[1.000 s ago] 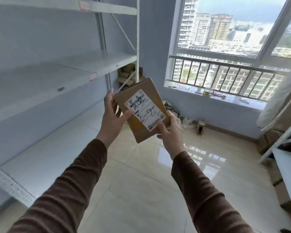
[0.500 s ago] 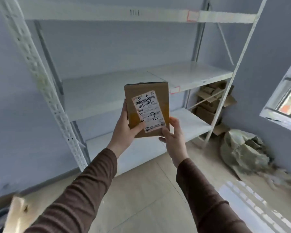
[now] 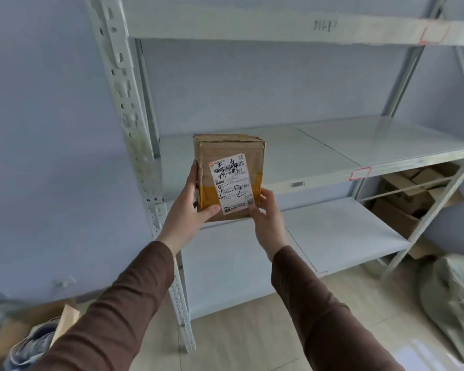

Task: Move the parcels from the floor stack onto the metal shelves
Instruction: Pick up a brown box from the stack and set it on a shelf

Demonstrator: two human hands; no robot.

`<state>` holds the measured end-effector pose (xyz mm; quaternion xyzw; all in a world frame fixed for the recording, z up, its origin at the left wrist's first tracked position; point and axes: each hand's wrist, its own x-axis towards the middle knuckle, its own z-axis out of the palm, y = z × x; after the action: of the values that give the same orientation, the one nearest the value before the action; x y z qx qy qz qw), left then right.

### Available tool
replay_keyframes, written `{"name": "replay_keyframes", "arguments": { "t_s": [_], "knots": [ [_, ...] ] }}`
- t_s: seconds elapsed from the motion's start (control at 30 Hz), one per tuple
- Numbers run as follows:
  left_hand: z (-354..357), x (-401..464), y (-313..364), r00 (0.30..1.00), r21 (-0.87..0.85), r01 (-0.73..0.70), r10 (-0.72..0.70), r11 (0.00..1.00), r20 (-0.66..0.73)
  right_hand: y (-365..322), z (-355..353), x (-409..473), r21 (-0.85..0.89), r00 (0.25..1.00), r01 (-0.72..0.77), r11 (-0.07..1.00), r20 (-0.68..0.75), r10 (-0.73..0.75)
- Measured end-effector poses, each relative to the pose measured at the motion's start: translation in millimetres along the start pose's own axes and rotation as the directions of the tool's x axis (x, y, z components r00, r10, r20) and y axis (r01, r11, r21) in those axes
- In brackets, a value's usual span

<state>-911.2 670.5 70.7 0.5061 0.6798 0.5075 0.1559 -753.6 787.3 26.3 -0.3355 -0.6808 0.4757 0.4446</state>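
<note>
I hold a small brown cardboard parcel (image 3: 229,156) upright in both hands, its white shipping label with black handwriting facing me. My left hand (image 3: 186,210) grips its lower left side, thumb across the front. My right hand (image 3: 267,218) grips its lower right corner. The parcel hovers in front of the left part of the white metal shelves (image 3: 332,145), at the height of the bare middle shelf. The bottom shelf board (image 3: 340,231) below is also bare.
A perforated white upright post (image 3: 134,135) stands just left of the parcel. Brown cardboard boxes (image 3: 407,194) are piled behind the rack's right end. A grey-green sack (image 3: 456,298) lies on the floor at right. An open box with shoes (image 3: 32,341) sits at bottom left.
My view has swung left from the window to face the shelves. The parcel, still in both hands, has turned upright and moved closer to the middle shelf's left end.
</note>
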Motion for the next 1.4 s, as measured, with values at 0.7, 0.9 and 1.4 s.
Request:
{"name": "replay_keyframes", "arguments": {
  "t_s": [0.7,0.9,1.4],
  "knots": [
    [-17,107,-78,0.992,-0.014,0.044,-0.045,0.999,-0.116,27,57,126,-0.255,0.995,0.054,0.966,0.096,-0.030],
    [-14,109,-84,0.986,0.005,0.040,-0.038,0.999,-0.160,36,53,132,-0.299,0.988,0.119,0.947,0.125,-0.085],
    [-14,133,-79,0.984,0.160,0.074,-0.046,0.984,-0.173,19,65,162,-0.273,0.975,0.123,0.954,0.210,-0.066]
  ]
}}
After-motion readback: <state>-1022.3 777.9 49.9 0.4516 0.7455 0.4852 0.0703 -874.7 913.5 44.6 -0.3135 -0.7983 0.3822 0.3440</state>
